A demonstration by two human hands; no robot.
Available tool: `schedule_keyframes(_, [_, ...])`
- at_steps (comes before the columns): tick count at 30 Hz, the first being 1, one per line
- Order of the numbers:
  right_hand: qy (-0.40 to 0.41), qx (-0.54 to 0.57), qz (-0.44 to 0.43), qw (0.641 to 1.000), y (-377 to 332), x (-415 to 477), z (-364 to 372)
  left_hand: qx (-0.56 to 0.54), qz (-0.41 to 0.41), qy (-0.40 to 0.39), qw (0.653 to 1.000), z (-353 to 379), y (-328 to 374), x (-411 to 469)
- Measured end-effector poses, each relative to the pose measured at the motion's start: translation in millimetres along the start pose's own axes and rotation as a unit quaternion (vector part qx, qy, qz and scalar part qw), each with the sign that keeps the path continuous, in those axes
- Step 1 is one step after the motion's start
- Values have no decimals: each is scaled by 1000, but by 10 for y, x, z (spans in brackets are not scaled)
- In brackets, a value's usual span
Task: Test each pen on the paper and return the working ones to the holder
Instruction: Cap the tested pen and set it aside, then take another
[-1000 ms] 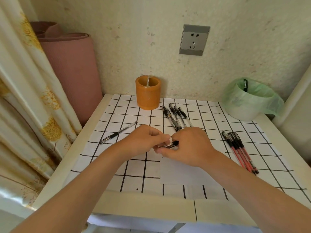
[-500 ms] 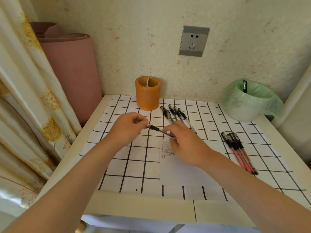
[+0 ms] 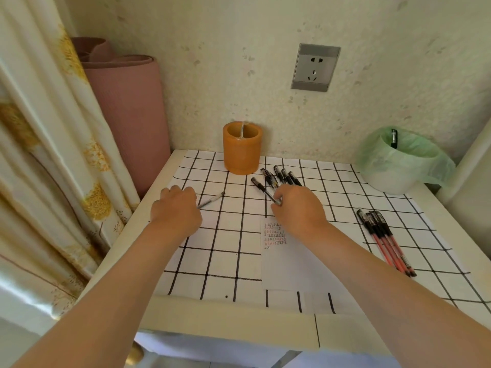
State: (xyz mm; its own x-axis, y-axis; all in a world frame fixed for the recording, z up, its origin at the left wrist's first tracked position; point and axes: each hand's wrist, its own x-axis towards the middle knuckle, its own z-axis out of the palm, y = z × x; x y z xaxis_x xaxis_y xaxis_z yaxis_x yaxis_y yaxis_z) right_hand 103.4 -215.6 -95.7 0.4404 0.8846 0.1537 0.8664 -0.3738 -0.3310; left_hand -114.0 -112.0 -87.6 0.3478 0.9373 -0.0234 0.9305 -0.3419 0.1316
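Pinching a black pen [image 3: 263, 189], the right hand [image 3: 300, 209] is palm down.

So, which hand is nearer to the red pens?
Right. The right hand, holding a black pen, is left of the red pens; the left hand is farther left, near the table edge.

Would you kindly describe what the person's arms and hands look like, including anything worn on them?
The left forearm and right forearm are bare to the frame edge, with no sleeve in view. The left hand and right hand wear no gloves, and no watch or bracelet shows at either wrist. Rings cannot be made out.
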Motion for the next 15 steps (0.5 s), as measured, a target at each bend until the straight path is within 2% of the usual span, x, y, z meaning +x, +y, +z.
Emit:
schedule_keyframes(5, [26, -84, -1, 996, -4, 40, 30, 20, 20, -30, 999, 49, -64, -14])
schedule_keyframes(11, [38, -128, 12, 991, 36, 84, 29, -36, 61, -34, 997, 20, 28, -51])
schedule_keyframes(13, [68, -107, -32, 991, 51, 79, 29, -59, 89, -22, 994, 13, 80, -67])
schedule_keyframes(15, [98, -67, -124, 985, 58, 37, 8, -90, 131, -11, 987, 12, 172, -79])
